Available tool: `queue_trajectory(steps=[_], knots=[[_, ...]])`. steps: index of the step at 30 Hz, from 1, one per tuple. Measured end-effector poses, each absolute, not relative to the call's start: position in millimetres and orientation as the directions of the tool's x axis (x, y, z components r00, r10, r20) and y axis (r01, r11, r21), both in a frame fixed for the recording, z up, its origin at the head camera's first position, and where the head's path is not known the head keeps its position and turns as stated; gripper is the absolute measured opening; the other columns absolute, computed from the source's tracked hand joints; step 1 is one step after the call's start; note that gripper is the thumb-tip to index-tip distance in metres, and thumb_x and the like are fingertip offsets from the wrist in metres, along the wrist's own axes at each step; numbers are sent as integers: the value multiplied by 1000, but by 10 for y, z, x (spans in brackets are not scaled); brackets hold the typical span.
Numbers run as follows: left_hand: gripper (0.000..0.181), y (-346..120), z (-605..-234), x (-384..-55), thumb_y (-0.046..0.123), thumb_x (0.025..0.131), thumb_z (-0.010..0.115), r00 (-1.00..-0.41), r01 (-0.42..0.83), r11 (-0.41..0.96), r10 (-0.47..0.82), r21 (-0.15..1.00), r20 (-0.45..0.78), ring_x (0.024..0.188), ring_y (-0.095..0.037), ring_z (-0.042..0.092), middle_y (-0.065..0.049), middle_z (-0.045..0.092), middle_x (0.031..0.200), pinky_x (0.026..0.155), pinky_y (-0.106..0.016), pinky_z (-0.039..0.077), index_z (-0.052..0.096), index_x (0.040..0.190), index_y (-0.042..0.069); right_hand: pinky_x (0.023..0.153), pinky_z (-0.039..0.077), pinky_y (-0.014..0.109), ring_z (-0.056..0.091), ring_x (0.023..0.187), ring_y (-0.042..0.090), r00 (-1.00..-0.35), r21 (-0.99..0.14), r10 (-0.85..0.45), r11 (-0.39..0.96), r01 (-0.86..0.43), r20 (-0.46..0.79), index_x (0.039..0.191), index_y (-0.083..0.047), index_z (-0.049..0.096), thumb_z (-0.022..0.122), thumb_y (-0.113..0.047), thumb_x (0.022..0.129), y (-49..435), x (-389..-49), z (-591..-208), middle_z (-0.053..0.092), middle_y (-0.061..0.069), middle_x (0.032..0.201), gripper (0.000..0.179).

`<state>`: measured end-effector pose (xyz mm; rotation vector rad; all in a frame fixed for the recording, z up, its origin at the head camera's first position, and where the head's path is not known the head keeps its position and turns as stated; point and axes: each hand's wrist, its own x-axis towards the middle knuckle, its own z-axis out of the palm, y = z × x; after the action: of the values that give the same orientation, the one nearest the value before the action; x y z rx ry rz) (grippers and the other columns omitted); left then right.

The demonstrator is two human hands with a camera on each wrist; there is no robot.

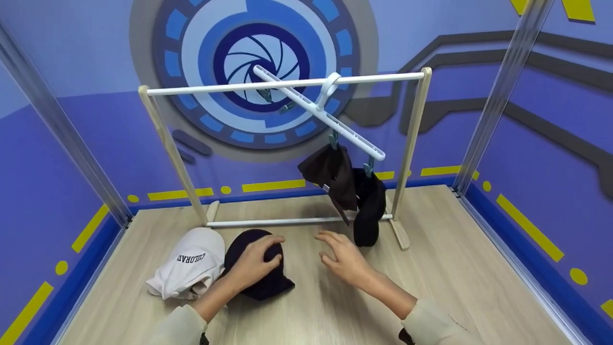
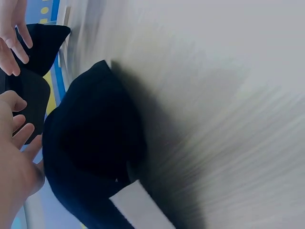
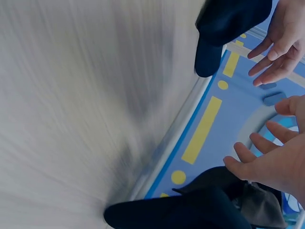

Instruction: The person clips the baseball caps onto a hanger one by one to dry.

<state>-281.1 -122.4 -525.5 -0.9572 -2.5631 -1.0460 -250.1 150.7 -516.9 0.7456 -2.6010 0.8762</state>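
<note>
My left hand point(image 1: 254, 263) hovers over a dark navy cap point(image 1: 249, 287) on the table, fingers loosely bent and holding nothing. In the left wrist view that cap point(image 2: 90, 138) looms beside the hand point(image 2: 19, 157); whether they touch I cannot tell. To the right, my right hand point(image 1: 347, 261) is in the air with spread fingers, nothing in its grasp. Nearest to it, a black cap point(image 1: 369, 211) and a dark brown cap point(image 1: 330, 177) hang by clips from one half of a white hanger point(image 1: 318, 112). Both hands face each other with a gap between.
A white cap point(image 1: 191, 261) with dark lettering lies left of the navy one. Behind stands a rack with a white top rail point(image 1: 210, 88), wooden posts and a low white bar point(image 1: 273, 222). The hanger hangs askew on the rail; its other half carries bare clips point(image 1: 287, 107).
</note>
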Motion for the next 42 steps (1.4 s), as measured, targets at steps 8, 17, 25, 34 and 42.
queue_trajectory(steps=[8, 17, 25, 34, 42], knots=[[38, -1214, -5288, -2733, 8, 91, 71, -763, 646, 575, 489, 502, 422, 129, -28, 57, -10, 65, 134, 105, -51, 47, 66, 129, 7, 105, 46, 54, 54, 130, 39, -814, -471, -420, 668, -576, 401, 135, -3, 61, 66, -12, 97, 1481, -2477, -5261, 57, 19, 141, 40], [38, -1226, -5280, -2640, 10, 91, 73, -706, 706, 578, 532, 409, 467, 129, -27, 58, -9, 64, 135, 106, -48, 47, 67, 128, 7, 107, 44, 56, 51, 133, 38, -818, -485, -463, 659, -575, 341, 139, -4, 59, 65, -15, 98, 1468, -2420, -5365, 55, 19, 144, 42], [38, -1277, -5351, -2497, 12, 88, 76, -648, 750, 588, 563, 302, 513, 127, -32, 59, -9, 66, 134, 104, -51, 48, 69, 125, 6, 108, 45, 52, 52, 133, 36, -812, -496, -493, 644, -582, 313, 139, -4, 59, 64, -15, 99, 1397, -2344, -5471, 54, 18, 145, 42], [42, -1444, -5241, -2477, 21, 88, 77, -657, 704, 684, 523, 191, 543, 129, -30, 58, -5, 64, 137, 108, -50, 45, 68, 128, 10, 109, 44, 52, 50, 136, 34, -816, -525, -479, 627, -576, 323, 141, -7, 58, 64, -19, 99, 1287, -2292, -5481, 52, 16, 148, 44], [38, -1579, -5284, -2381, 22, 87, 78, -651, 689, 715, 538, 119, 536, 125, -32, 60, -7, 67, 132, 104, -49, 48, 71, 122, 10, 110, 43, 52, 46, 140, 32, -835, -536, -469, 643, -547, 288, 143, -10, 57, 65, -21, 98, 1198, -2243, -5512, 48, 11, 153, 46]])
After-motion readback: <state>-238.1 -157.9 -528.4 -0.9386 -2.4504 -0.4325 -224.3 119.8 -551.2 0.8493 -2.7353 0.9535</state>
